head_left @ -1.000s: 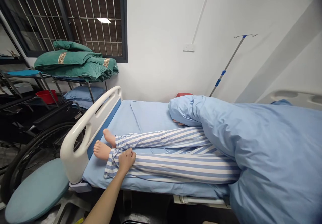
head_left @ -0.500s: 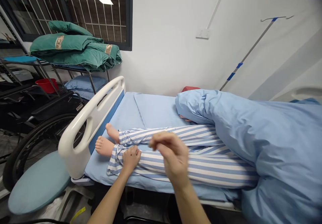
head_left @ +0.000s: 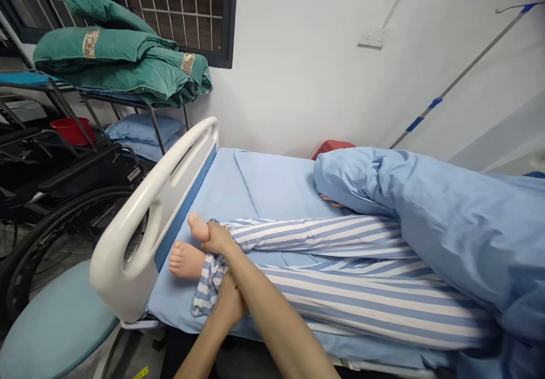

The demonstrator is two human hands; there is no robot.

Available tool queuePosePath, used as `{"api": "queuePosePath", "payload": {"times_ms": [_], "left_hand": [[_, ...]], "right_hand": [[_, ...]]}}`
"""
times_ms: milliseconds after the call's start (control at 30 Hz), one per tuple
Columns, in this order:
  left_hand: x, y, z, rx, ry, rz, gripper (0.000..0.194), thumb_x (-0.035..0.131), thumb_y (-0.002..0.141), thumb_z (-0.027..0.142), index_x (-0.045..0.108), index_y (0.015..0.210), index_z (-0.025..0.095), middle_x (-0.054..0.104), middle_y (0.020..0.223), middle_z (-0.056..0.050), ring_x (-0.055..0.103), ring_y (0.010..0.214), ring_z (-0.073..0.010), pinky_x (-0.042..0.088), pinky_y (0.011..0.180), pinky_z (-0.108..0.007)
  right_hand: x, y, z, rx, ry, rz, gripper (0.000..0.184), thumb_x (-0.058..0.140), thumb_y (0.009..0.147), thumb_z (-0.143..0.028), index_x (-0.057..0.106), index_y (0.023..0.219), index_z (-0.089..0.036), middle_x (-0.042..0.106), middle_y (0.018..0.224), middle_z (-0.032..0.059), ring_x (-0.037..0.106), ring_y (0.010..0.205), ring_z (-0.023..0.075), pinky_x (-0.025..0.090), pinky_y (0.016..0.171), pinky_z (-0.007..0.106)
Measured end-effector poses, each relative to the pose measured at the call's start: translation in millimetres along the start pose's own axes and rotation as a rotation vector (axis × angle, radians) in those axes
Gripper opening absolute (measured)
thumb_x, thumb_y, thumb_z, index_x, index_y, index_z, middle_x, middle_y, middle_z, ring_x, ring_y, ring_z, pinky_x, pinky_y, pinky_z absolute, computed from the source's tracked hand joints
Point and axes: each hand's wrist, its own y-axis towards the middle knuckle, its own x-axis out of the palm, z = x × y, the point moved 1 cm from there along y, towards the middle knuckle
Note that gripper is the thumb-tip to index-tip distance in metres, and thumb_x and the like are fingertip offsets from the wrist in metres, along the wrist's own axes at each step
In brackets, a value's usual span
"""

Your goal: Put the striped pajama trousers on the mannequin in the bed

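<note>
Two bare feet (head_left: 187, 260), smooth and manikin-like, stick out of blue-and-white striped trousers (head_left: 323, 277) on the bed. My right hand (head_left: 218, 237) is wrapped round the far ankle at its trouser cuff, just behind the far foot (head_left: 198, 227). Closer to me, my left hand (head_left: 230, 302) is closed on the near trouser leg above its cuff (head_left: 205, 294). My right forearm crosses over it and hides its fingers. A light-blue quilt (head_left: 460, 214) covers the upper part of the lying figure, and a few fingertips (head_left: 331, 201) show from under its edge.
A white footboard (head_left: 128, 220) rises left of the feet. Beyond it stand a wheelchair (head_left: 63, 226) and a round pale-blue seat (head_left: 55, 322). Green folded bedding (head_left: 128, 55) lies on a rack by the window. An IV pole (head_left: 464, 67) leans at the right.
My right hand has come down from above the legs and moved left onto the far ankle. My left hand stays on the near trouser leg. The view has shifted somewhat.
</note>
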Motion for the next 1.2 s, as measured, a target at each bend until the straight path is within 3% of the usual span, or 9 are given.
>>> {"api": "queuePosePath", "payload": {"times_ms": [100,167,267,433,567,667,800,1100,1200], "left_hand": [[-26.2,-11.6,-3.2,0.221,-0.099,-0.07,0.016,0.049,0.072,0.023,0.061,0.083,0.023,0.062,0.102,-0.005,0.051,0.1,-0.0222,0.041,0.088,-0.035],[-52.7,-10.8,-5.9,0.239,-0.131,-0.065,0.018,0.042,0.078,0.025,0.059,0.077,0.022,0.062,0.089,-0.005,0.054,0.089,-0.0188,0.042,0.081,-0.033],[-98.4,5.1,-10.6,0.128,-0.115,0.101,0.019,0.04,0.08,0.029,0.055,0.07,0.021,0.06,0.076,-0.003,0.053,0.077,-0.0156,0.042,0.078,-0.03],[-149.7,37.4,-15.3,-0.034,-0.116,0.443,0.02,0.043,0.077,0.031,0.052,0.09,0.019,0.057,0.097,-0.004,0.053,0.092,-0.0165,0.041,0.086,-0.031],[-158.7,54.9,-29.3,-0.086,0.079,0.47,0.036,0.045,0.073,0.033,0.049,0.107,0.019,0.051,0.115,-0.007,0.045,0.111,-0.0222,0.035,0.096,-0.036],[-157.4,68.3,-54.0,-0.174,0.132,0.241,0.051,0.043,0.074,0.037,0.041,0.12,0.016,0.048,0.122,-0.012,0.045,0.115,-0.0248,0.036,0.094,-0.036],[-154.2,81.8,-79.6,-0.261,0.202,0.004,0.054,0.035,0.078,0.036,0.031,0.125,0.01,0.059,0.107,-0.015,0.058,0.097,-0.0254,0.043,0.078,-0.034],[-154.7,84.6,-84.2,-0.182,0.24,0.012,0.042,0.035,0.078,0.037,0.041,0.11,0.009,0.062,0.1,-0.017,0.059,0.098,-0.0258,0.045,0.078,-0.033],[-160.9,84.1,-81.0,-0.152,0.153,0.15,0.045,0.042,0.076,0.039,0.042,0.113,0.013,0.063,0.102,-0.013,0.059,0.099,-0.0243,0.046,0.081,-0.033]], "right_hand": [[10.2,7.9,10.9,0.018,-0.057,-0.004,0.054,0.068,0.056,-0.044,0.05,0.1,-0.018,0.063,0.099,0.0079,0.059,0.093,0.0269,0.04,0.079,0.036],[14.1,10.2,14.6,0.012,-0.06,0.01,0.056,0.068,0.055,-0.045,0.049,0.1,-0.019,0.063,0.098,0.0072,0.059,0.092,0.026,0.04,0.077,0.035],[18.4,13.0,16.1,0.015,-0.098,-0.011,0.053,0.064,0.06,-0.048,0.048,0.101,-0.018,0.063,0.096,0.0084,0.06,0.09,0.026,0.04,0.077,0.037],[23.8,14.3,16.8,-0.032,-0.145,0.03,0.051,0.06,0.064,-0.046,0.046,0.105,-0.019,0.06,0.103,0.0092,0.057,0.097,0.0262,0.038,0.082,0.04],[23.7,12.2,15.9,-0.017,-0.139,0.047,0.055,0.065,0.059,-0.043,0.045,0.105,-0.02,0.061,0.104,0.0077,0.057,0.098,0.0259,0.038,0.083,0.039],[22.5,10.7,13.1,0.011,-0.146,0.07,0.058,0.068,0.056,-0.045,0.047,0.103,-0.019,0.062,0.101,0.0078,0.058,0.096,0.0262,0.039,0.081,0.038],[22.1,10.2,10.0,0.041,-0.163,0.089,0.059,0.067,0.056,-0.049,0.048,0.102,-0.018,0.064,0.097,0.0091,0.06,0.092,0.0264,0.04,0.081,0.038],[15.0,4.7,-0.7,0.092,-0.139,0.088,0.054,0.064,0.058,-0.047,0.051,0.101,-0.017,0.064,0.099,0.0111,0.06,0.094,0.0269,0.04,0.085,0.042],[2.5,3.9,-9.5,0.151,-0.127,0.078,0.055,0.066,0.055,-0.043,0.052,0.101,-0.016,0.065,0.097,0.0112,0.061,0.093,0.0266,0.041,0.085,0.042]]}}
